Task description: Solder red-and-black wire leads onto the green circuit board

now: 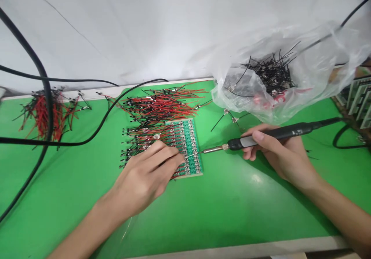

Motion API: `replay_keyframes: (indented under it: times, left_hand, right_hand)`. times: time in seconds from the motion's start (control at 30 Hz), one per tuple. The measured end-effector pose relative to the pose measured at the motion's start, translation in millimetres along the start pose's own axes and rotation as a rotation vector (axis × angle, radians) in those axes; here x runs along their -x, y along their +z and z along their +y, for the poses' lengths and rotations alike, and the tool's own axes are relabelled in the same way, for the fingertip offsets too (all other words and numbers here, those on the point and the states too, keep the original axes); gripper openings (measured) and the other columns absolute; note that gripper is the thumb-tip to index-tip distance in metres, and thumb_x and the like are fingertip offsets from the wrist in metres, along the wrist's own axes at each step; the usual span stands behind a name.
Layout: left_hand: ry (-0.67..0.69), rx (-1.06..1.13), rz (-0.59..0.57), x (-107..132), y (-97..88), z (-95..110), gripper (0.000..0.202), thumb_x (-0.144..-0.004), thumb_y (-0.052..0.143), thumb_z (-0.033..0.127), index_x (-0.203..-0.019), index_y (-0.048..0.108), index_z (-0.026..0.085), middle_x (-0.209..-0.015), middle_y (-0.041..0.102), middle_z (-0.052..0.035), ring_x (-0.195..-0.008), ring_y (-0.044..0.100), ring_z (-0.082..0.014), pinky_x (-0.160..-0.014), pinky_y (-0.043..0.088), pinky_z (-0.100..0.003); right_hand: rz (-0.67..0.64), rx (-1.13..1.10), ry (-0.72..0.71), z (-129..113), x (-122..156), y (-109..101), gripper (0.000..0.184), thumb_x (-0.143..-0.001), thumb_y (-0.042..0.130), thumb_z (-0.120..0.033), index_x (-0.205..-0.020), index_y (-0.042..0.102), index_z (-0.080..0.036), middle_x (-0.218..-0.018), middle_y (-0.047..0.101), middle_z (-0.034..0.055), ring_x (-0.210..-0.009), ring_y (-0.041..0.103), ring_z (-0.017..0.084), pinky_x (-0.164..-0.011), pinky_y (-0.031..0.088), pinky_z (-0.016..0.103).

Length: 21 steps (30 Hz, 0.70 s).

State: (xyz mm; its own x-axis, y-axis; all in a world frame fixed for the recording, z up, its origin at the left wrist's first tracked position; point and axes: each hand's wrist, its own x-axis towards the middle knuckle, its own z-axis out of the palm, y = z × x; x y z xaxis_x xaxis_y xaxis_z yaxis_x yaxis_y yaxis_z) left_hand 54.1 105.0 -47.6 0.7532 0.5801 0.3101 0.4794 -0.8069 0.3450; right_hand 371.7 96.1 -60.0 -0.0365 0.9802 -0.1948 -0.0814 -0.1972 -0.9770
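My right hand (272, 147) grips a black soldering iron (269, 134) like a pen, its metal tip pointing left at the right part of a green circuit board panel (191, 143). Over the panel's lower left, my left hand (147, 170) is closed, pinching a thin silvery solder wire (191, 156) that reaches towards the iron's tip. A loose strand trails below the left wrist. Rows of small metal pads cover the panel, and red and black leads (142, 137) run out from its left side. My left hand hides part of the panel and some leads.
Behind the panel lies a pile of red and black leads (165, 104); another bundle (43, 112) is at far left. A clear plastic bag (243, 93) holds black-wired parts (272, 73). Thick black cables (48, 97) cross the left side. Boards stand in a rack (359, 100) at right.
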Motion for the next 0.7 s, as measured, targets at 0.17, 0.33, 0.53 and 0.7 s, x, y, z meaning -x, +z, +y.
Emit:
replay_keyframes:
  times: [0.17, 0.33, 0.53, 0.7]
  left_hand:
    - [-0.001, -0.019, -0.019, 0.0, -0.4, 0.7, 0.029, -0.092, 0.06, 0.003, -0.119, 0.062, 0.012, -0.107, 0.068, -0.0084, -0.096, 0.058, -0.0184, -0.087, 0.053, -0.036]
    - [0.009, -0.059, -0.022, -3.1, -2.3, 2.3, 0.026, -0.094, 0.058, 0.006, -0.119, 0.062, 0.012, -0.106, 0.069, -0.0082, -0.095, 0.061, -0.019, -0.082, 0.055, -0.036]
    - [0.03, -0.107, 0.008, -3.0, -1.8, 2.7, 0.026, -0.094, 0.06, 0.008, -0.119, 0.062, 0.011, -0.105, 0.069, -0.0085, -0.092, 0.061, -0.0194, -0.078, 0.055, -0.035]
    - [0.031, -0.125, 0.014, -4.0, -1.2, 3.3, 0.023, -0.094, 0.06, 0.009, -0.117, 0.063, 0.011, -0.103, 0.069, -0.0083, -0.092, 0.061, -0.0193, -0.075, 0.055, -0.034]
  right_hand:
    - [0.012, 0.017, 0.004, 0.1, 1.2, 0.5, 0.014, -0.088, 0.073, -0.035, -0.088, 0.077, -0.021, -0.069, 0.076, 0.0026, -0.056, 0.071, 0.017, -0.049, 0.057, 0.025]
    - [0.025, 0.033, 0.013, -0.6, 1.0, 0.6, 0.015, -0.088, 0.074, -0.035, -0.088, 0.077, -0.02, -0.068, 0.075, 0.0026, -0.056, 0.071, 0.016, -0.048, 0.057, 0.025]
    - [0.045, 0.051, 0.015, 1.2, 0.2, 0.6, 0.015, -0.087, 0.074, -0.035, -0.087, 0.078, -0.021, -0.068, 0.075, 0.0027, -0.055, 0.071, 0.016, -0.047, 0.057, 0.024]
    - [0.048, 0.048, 0.017, -0.5, 0.4, 0.4, 0.015, -0.087, 0.075, -0.035, -0.086, 0.078, -0.021, -0.068, 0.075, 0.0023, -0.055, 0.071, 0.015, -0.047, 0.057, 0.023]
